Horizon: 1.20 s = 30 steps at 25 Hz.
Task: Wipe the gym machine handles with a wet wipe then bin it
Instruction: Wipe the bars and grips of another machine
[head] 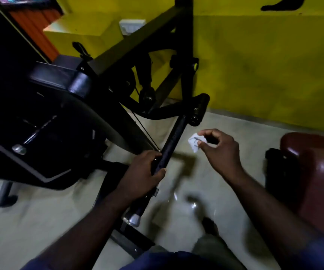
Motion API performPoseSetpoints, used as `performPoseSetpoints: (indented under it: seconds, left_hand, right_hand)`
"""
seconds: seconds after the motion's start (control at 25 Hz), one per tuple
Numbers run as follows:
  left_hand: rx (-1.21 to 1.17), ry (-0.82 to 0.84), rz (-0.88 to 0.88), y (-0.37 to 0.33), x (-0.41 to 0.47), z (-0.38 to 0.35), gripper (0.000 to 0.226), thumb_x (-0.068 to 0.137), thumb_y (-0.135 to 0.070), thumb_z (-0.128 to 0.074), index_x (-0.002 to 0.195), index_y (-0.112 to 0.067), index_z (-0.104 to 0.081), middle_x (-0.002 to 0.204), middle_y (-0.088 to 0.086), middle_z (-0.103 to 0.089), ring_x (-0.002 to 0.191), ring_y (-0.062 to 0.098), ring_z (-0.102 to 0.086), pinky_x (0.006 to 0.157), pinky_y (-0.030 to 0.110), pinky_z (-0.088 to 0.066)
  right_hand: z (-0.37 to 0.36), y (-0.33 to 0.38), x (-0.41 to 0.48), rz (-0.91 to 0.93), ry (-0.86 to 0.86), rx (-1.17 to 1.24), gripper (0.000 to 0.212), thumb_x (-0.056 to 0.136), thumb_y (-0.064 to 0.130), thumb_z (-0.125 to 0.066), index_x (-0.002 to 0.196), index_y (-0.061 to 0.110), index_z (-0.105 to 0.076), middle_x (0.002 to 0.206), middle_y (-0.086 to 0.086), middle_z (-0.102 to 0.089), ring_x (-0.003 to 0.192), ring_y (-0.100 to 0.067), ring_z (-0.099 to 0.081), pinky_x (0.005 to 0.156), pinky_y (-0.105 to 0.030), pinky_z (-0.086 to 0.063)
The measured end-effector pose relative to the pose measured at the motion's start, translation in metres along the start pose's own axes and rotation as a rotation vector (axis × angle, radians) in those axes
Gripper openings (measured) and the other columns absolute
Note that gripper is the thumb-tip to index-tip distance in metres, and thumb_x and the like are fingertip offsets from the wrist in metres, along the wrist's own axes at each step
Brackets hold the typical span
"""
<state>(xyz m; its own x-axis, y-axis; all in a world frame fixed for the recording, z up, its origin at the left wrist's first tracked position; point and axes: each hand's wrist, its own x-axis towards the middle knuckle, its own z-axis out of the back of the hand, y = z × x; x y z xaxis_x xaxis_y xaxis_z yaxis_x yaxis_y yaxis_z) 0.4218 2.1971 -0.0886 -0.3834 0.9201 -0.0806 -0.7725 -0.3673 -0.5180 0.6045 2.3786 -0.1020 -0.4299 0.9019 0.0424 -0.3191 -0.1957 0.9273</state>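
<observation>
Grip check. Handle [173, 137] of the black gym machine [137, 41] runs diagonally from its pivot near the yellow wall [254, 65] down toward us, with the silver end cap [135, 219] nearest our body. Our left hand [143, 173] wraps the bar at about mid-length, fingers and thumb curled fully round it. We judge this grip is there to steady the hinged arm so it does not swing away under rubbing pressure.

Our right hand [222, 151] pinches the wet wipe [194, 142] between thumb and fingertips, with the other fingers loosely curled. The wipe is bunched into a small white wad, which likely gives a firmer rubbing face than a flat sheet. It shows grey marks. We cannot tell whether they are dirt or folds.

Position: the wipe is held in the air just right of the upper handle and is not touching it. It sits above and to the right of the left hand's grip, with floor [40, 221] showing between wad and bar.

- The stretch of bar between left hand and pivot is bare and within reach, so it is the probable next contact.
- The section under our left palm cannot be wiped until that grip shifts.
- No bin is in view. A maroon padded seat [317, 172] stands at far right.
</observation>
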Motion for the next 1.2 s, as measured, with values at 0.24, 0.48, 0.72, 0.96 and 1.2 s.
performPoseSetpoints:
  seconds: [0.24, 0.48, 0.72, 0.96, 1.2]
  left_hand:
    - [0.045, -0.03, 0.234, -0.024, 0.027, -0.022, 0.056, 0.088, -0.054, -0.057, 0.133, -0.021, -0.059, 0.123, -0.004, -0.058, 0.112, 0.013, -0.055, 0.092, 0.023, -0.038]
    - [-0.005, -0.164, 0.363, -0.031, 0.016, -0.027, 0.051, 0.088, -0.046, -0.066, 0.131, -0.02, -0.062, 0.122, -0.004, -0.061, 0.11, 0.013, -0.059, 0.096, 0.027, -0.045]
    - [0.011, -0.294, 0.486, -0.038, -0.02, -0.025, 0.036, 0.096, -0.033, -0.069, 0.129, -0.02, -0.064, 0.123, -0.007, -0.063, 0.11, 0.007, -0.056, 0.086, -0.001, -0.027]
    - [0.001, -0.367, 0.589, -0.03, -0.061, -0.03, 0.036, 0.096, -0.037, -0.067, 0.125, -0.016, -0.066, 0.123, -0.002, -0.066, 0.116, 0.017, -0.059, 0.097, 0.019, -0.035]
    - [0.056, -0.362, 0.579, -0.015, -0.071, -0.036, 0.041, 0.097, -0.047, -0.052, 0.121, -0.016, -0.066, 0.119, 0.0, -0.066, 0.114, 0.019, -0.059, 0.098, 0.029, -0.042]
  right_hand:
    - [-0.011, -0.02, 0.116, 0.342, 0.125, -0.171, 0.02, 0.086, 0.006, -0.072, 0.101, 0.018, -0.078, 0.105, 0.004, -0.075, 0.093, -0.002, -0.067, 0.087, -0.009, -0.05]
    - [-0.051, -0.036, 0.144, 0.647, 0.416, -0.435, 0.027, 0.085, 0.001, -0.067, 0.105, 0.017, -0.077, 0.106, -0.003, -0.07, 0.102, -0.026, -0.063, 0.089, -0.036, -0.053]
    - [-0.064, -0.038, 0.1, 0.484, 0.325, -0.409, 0.044, 0.081, -0.014, -0.059, 0.117, 0.007, -0.074, 0.122, -0.011, -0.065, 0.113, -0.029, -0.06, 0.101, -0.037, -0.053]
    - [-0.072, -0.012, -0.014, 0.69, 0.644, -0.251, 0.042, 0.079, -0.008, -0.06, 0.113, 0.012, -0.074, 0.117, -0.006, -0.066, 0.105, -0.023, -0.055, 0.09, -0.034, -0.051]
    - [-0.065, -0.033, 0.125, 0.56, 0.463, -0.573, 0.045, 0.076, -0.008, -0.056, 0.111, 0.013, -0.076, 0.113, -0.014, -0.068, 0.107, -0.035, -0.06, 0.093, -0.033, -0.044]
